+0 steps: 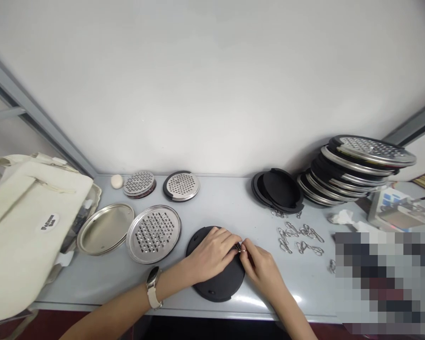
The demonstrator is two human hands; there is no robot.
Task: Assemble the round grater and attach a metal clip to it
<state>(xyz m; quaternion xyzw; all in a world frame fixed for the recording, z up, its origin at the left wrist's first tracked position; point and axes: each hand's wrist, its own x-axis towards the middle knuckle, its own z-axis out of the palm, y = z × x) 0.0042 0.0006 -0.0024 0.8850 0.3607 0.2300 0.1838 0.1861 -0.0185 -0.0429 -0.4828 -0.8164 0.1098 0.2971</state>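
Note:
A black round plastic cover lies at the table's front, below my hands. My left hand rests across it, fingers bent around its right edge and the thumb close to the index finger. At that edge, my right hand pinches a small metal wire clip between thumb and index finger. The clip is partly hidden by fingertips of both hands. Left of the cover sits a round metal grater plate, beside a plain shiny metal disc. Loose bent wire clips are scattered to the right.
Black covers lie at the back right, beside a tall leaning stack of grater discs. Smaller grater plates and a pale round object stand near the wall. A cream bag fills the left; a device is at right.

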